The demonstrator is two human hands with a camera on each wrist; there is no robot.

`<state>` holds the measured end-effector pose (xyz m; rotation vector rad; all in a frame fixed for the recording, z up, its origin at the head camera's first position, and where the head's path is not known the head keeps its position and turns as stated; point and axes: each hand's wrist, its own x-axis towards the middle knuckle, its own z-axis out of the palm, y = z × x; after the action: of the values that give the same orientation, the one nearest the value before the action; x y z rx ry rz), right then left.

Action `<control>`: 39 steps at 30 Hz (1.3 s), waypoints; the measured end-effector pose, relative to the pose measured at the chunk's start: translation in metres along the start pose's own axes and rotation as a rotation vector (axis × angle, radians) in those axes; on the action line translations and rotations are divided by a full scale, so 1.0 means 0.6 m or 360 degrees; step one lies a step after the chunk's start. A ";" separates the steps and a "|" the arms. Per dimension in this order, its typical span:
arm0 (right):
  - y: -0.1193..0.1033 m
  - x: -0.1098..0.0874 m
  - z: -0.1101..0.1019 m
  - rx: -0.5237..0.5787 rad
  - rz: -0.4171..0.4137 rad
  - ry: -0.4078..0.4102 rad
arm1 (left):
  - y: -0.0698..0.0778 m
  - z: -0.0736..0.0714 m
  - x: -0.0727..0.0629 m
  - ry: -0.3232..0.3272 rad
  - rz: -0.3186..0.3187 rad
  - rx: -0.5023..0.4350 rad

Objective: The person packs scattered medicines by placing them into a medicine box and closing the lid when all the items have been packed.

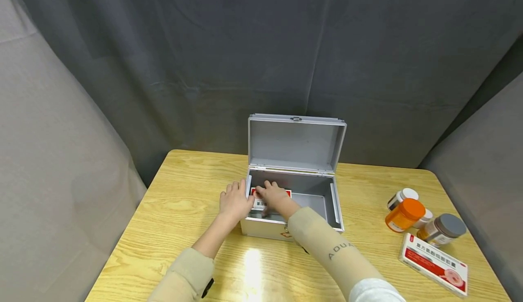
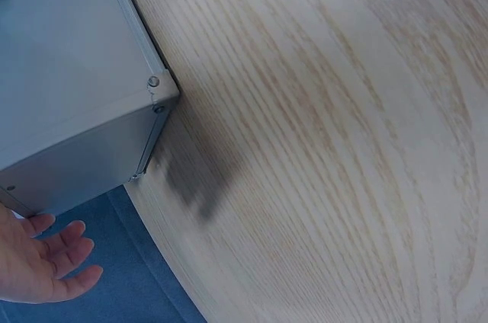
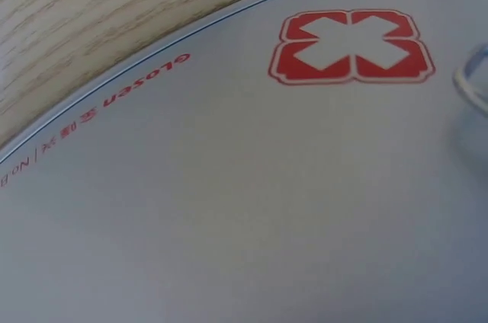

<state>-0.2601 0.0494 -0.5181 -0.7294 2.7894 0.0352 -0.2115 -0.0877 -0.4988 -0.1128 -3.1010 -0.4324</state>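
An aluminium first-aid case (image 1: 261,229) stands on the table with its lid (image 1: 296,143) raised. My left hand (image 1: 236,200) rests at its left wall, the thumb at the rim and the loosely extended fingers outside. The left wrist view shows that hand (image 2: 49,262) beside the case's side (image 2: 84,159). Inside the case, my right hand (image 1: 278,200) grips a red-and-white medicine box (image 1: 257,203) at the left end, thumb near its front edge and fingers over its far edge; the hand hides part of the box. Only the case's front (image 3: 229,186) fills the right wrist view.
At the table's right lie another red-and-white medicine box (image 1: 434,264), an orange bottle (image 1: 404,215), a grey-capped bottle (image 1: 442,229) and two white-capped bottles (image 1: 402,197). A dark curtain (image 1: 229,66) hangs behind the table (image 1: 196,175).
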 end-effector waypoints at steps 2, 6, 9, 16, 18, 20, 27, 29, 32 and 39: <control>0.002 0.001 0.000 0.0023 -0.0002 -0.0021 | 0.000 0.000 0.000 -0.0005 -0.0005 -0.0004; 0.016 0.008 0.007 0.0055 -0.0031 -0.0041 | -0.001 0.000 0.000 -0.0004 -0.0002 -0.0004; 0.018 0.000 -0.005 0.0083 -0.0027 -0.0086 | -0.001 0.000 0.000 0.0002 0.0000 -0.0006; 0.016 -0.030 -0.055 0.0214 -0.0035 -0.0194 | 0.000 -0.002 -0.001 0.0010 -0.0001 -0.0007; 0.020 -0.033 -0.063 0.0253 -0.0046 -0.0216 | 0.000 -0.001 -0.001 0.0017 0.0007 -0.0007; 0.024 -0.037 -0.070 0.0279 -0.0053 -0.0225 | 0.000 -0.001 0.000 0.0020 0.0012 -0.0008; 0.039 -0.063 -0.097 0.0299 -0.0175 -0.0135 | 0.002 -0.002 -0.002 0.0022 0.0010 0.0000; 0.042 -0.073 -0.104 0.0334 -0.0209 -0.0108 | 0.002 -0.002 -0.002 0.0026 0.0011 0.0001; 0.047 -0.088 -0.110 0.0341 -0.0259 -0.0054 | 0.002 -0.002 -0.002 0.0031 0.0012 0.0009; 0.063 -0.128 -0.112 0.0285 -0.0339 0.0122 | 0.001 0.000 -0.001 0.0035 0.0009 0.0007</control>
<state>-0.2302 0.1132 -0.4351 -0.9935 2.7227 -0.2837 -0.2108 -0.0870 -0.4987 -0.1163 -3.0789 -0.4235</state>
